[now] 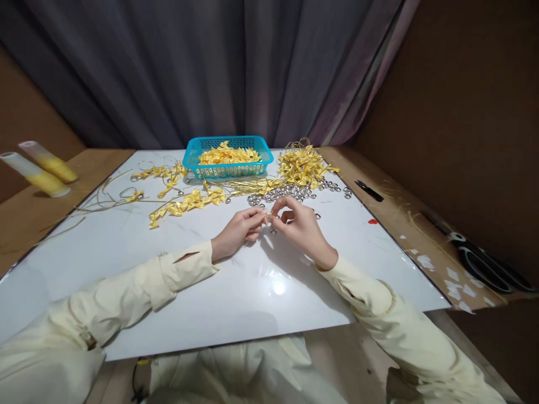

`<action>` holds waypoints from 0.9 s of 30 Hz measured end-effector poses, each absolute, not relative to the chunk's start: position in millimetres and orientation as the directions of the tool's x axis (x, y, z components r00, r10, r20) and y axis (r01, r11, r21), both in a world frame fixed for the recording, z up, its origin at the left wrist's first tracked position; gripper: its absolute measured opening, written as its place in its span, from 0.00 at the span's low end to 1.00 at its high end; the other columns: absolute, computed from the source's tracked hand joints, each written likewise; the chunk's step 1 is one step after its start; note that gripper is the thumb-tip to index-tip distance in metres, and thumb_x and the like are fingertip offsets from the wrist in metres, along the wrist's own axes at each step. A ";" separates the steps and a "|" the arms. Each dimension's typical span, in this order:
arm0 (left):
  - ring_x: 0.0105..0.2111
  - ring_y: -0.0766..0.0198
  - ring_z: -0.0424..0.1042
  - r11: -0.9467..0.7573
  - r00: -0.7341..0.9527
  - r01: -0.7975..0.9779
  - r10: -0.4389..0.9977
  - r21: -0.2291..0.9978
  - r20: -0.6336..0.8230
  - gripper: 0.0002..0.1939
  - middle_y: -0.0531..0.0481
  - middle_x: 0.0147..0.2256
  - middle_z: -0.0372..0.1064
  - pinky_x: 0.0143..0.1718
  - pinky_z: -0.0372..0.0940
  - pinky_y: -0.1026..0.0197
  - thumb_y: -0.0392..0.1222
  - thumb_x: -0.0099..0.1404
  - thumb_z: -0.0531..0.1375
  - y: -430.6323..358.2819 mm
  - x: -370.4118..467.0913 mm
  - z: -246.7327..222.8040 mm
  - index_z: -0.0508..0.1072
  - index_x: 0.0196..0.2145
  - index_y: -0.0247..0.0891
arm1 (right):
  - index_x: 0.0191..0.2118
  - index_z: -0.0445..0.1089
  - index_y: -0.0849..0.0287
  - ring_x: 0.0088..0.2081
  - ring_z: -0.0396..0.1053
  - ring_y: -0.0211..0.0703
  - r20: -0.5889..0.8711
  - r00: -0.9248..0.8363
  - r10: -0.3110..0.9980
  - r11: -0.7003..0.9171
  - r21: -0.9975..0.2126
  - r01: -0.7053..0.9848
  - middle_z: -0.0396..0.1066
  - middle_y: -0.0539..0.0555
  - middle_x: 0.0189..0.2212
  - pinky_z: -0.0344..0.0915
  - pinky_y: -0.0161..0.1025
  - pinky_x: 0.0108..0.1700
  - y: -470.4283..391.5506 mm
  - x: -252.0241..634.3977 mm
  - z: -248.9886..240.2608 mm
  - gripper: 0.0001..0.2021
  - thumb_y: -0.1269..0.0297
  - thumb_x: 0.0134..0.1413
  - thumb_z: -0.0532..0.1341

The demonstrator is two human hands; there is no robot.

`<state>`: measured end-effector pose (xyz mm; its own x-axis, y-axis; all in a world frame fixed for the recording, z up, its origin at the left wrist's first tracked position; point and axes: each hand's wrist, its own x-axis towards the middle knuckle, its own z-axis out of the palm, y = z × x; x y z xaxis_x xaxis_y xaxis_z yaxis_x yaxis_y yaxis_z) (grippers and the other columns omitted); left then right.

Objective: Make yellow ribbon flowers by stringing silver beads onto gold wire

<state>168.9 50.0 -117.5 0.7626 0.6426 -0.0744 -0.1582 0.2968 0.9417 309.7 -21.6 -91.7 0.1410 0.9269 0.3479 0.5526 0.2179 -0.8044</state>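
Note:
My left hand point(244, 225) is closed in a pinch near the middle of the white board, its fingertips almost meeting those of my right hand point(301, 227). My right thumb and forefinger curl together around a small thing too tiny to name. Just beyond my fingers lies a scatter of small silver oval beads point(290, 193), with a few beside my right hand. A bundle of gold cords point(244, 186) stretches behind them. To the left is a row of yellow ribbon bows point(185, 206).
A turquoise basket point(191, 163) of yellow bows stands at the back, next to a heap of bows with cords point(304, 164). Scissors point(480, 261), a small black cutter point(369, 191) and paper scraps point(452, 286) lie right. Two yellow thread cones point(42, 180) stand left.

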 end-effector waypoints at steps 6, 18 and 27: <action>0.16 0.78 0.42 0.315 0.765 -0.178 0.640 0.932 -0.070 0.13 0.59 0.20 0.48 0.15 0.42 0.73 0.46 0.59 0.62 50.8 168.4 -117.4 0.65 0.27 0.34 | 0.42 0.69 0.62 0.28 0.64 0.37 0.550 -0.006 0.835 0.350 -0.522 0.778 0.69 0.54 0.31 0.60 0.34 0.32 -24.3 309.2 -95.2 0.10 0.71 0.54 0.55; 0.16 0.78 0.41 0.366 0.775 -0.184 0.624 0.912 -0.095 0.13 0.60 0.20 0.46 0.14 0.42 0.74 0.45 0.59 0.63 52.2 168.8 -118.8 0.66 0.27 0.33 | 0.40 0.73 0.63 0.30 0.65 0.39 0.592 -0.008 0.806 0.333 -0.441 0.833 0.69 0.57 0.32 0.61 0.35 0.33 -22.7 308.8 -102.7 0.12 0.71 0.58 0.53; 0.16 0.78 0.42 0.415 0.770 -0.192 0.625 0.889 -0.126 0.12 0.59 0.21 0.48 0.13 0.42 0.75 0.43 0.59 0.63 52.2 169.4 -118.3 0.66 0.27 0.33 | 0.43 0.73 0.64 0.29 0.64 0.38 0.647 -0.029 0.762 0.357 -0.382 0.852 0.68 0.56 0.30 0.60 0.34 0.32 -21.0 306.8 -108.9 0.13 0.71 0.58 0.52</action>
<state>169.4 52.2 -118.3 0.7705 0.6249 -0.1258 -0.1919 0.4155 0.8892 306.8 -21.0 -108.9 -0.0294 0.7622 0.6467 0.8522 0.3573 -0.3823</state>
